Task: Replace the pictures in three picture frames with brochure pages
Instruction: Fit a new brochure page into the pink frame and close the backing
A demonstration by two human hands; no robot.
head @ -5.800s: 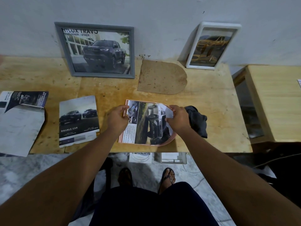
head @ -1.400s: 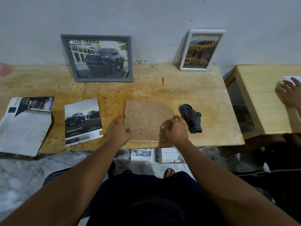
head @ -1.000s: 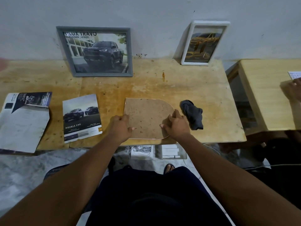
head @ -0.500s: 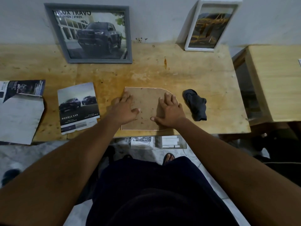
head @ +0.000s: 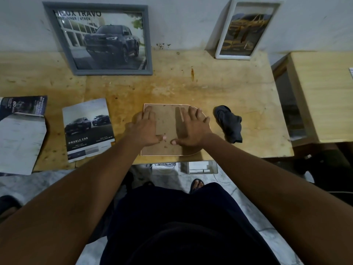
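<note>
Pressing down on the brown backing board [head: 168, 121] at the near edge of the table [head: 191, 87] with left hand [head: 145, 129] and right hand [head: 193, 129], both flat, fingers straight, clasping nothing. Just right of it, a dark cloth [head: 229, 123]; to the left, a brochure page [head: 88, 129]. Leaning on the wall behind, a grey frame [head: 99, 39] and a white frame [head: 246, 29].

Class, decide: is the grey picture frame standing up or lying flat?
Standing: the grey picture frame rests on its bottom edge on the table, leaning against the wall.
</note>
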